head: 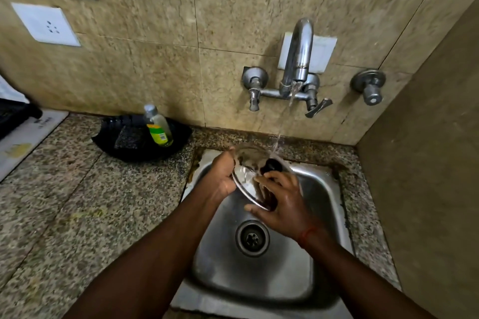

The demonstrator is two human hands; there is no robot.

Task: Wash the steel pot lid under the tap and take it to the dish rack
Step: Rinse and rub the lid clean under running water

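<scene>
Head view: the round, shiny steel pot lid (247, 172) is hanging tilted over the brushed-metal sink (259, 280), toward the basin's 12 o'clock edge. The left hand (223, 173) is gripping the lid's rim at 9 o'clock. The right hand (280, 204) is clasping the 5 o'clock rim, fingers lying below the black knob (271, 165). Water from the curved chrome tap (298, 54) is striking the lid at 1 o'clock. A plastic bottle (158, 125) is leaning in a black tray (124, 145) on the speckled granite counter (64, 202), at the sink's 10 o'clock.

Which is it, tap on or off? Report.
On: a stream of water falls from the tap onto the lid held over the sink.
</scene>
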